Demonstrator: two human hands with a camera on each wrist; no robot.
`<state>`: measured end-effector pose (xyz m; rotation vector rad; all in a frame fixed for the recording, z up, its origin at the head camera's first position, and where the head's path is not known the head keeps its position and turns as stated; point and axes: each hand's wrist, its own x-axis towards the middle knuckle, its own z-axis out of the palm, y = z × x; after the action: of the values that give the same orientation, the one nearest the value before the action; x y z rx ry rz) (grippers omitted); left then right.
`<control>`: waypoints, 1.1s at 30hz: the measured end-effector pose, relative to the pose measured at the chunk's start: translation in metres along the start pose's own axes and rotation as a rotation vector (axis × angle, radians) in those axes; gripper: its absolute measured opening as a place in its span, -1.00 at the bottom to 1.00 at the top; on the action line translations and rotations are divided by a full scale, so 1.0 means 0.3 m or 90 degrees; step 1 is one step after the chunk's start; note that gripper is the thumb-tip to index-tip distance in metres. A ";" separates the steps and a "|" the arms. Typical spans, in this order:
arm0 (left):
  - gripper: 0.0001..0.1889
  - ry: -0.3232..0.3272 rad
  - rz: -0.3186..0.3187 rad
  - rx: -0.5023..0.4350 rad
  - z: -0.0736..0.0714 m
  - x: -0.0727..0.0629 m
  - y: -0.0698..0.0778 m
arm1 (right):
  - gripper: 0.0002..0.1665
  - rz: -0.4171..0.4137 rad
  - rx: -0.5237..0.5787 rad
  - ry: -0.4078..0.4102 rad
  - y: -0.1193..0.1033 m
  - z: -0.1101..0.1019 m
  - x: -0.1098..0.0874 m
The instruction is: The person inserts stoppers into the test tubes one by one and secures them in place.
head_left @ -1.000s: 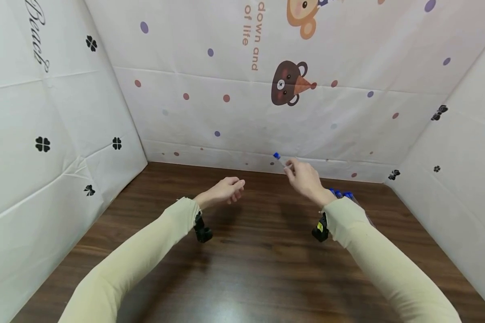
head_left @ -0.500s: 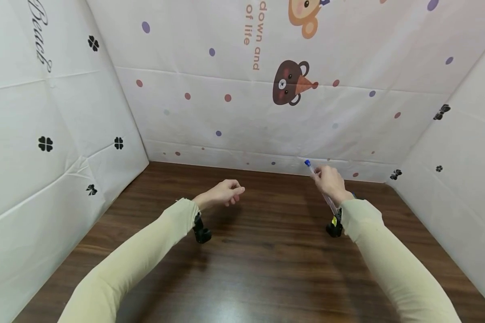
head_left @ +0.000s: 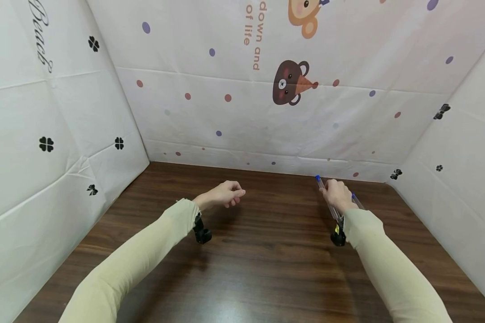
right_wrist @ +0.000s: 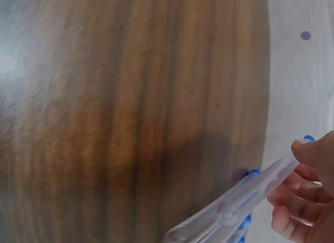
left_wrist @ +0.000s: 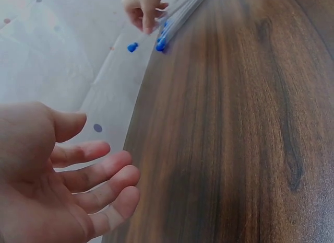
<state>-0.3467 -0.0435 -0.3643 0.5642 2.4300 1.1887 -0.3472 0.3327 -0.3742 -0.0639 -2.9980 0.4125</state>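
Note:
My right hand (head_left: 336,195) pinches a clear test tube (right_wrist: 274,181) with a blue cap between thumb and fingers, over the right part of the table. Just under it, more clear tubes (left_wrist: 182,15) with blue caps lie side by side; one tube (head_left: 358,202) shows to the right of the hand in the head view. Whether the pinched tube touches the others I cannot tell. My left hand (head_left: 223,194) hangs above the table left of centre and holds nothing; the left wrist view shows its palm (left_wrist: 47,196) and loosely bent fingers.
A dark wooden table (head_left: 242,251) meets a white printed sheet (head_left: 242,116) along its back edge. Similar white sheets (head_left: 64,179) stand on the left and right sides. A small black camera (head_left: 202,233) sits on each wrist.
My right hand has moved to the right, then down toward the lying tubes, keeping the test tube pinched. The left hand has stayed nearly still.

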 end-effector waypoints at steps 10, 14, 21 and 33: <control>-0.68 -0.035 -0.005 -0.004 0.002 0.000 0.000 | -0.70 0.003 -0.037 -0.029 0.039 0.057 -0.001; -0.67 -0.038 -0.011 -0.003 0.004 0.001 0.003 | -0.69 0.008 -0.053 -0.029 0.048 0.073 -0.001; -0.74 -0.045 -0.016 0.007 0.004 -0.001 0.003 | -0.67 0.008 -0.080 -0.028 0.057 0.092 0.000; -0.79 -0.059 -0.013 -0.001 0.008 -0.002 0.002 | -0.71 0.010 -0.105 -0.028 0.062 0.102 0.008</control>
<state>-0.3450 -0.0419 -0.3652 0.5796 2.3522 1.1308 -0.3526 0.3426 -0.4084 -0.0931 -3.0705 0.1705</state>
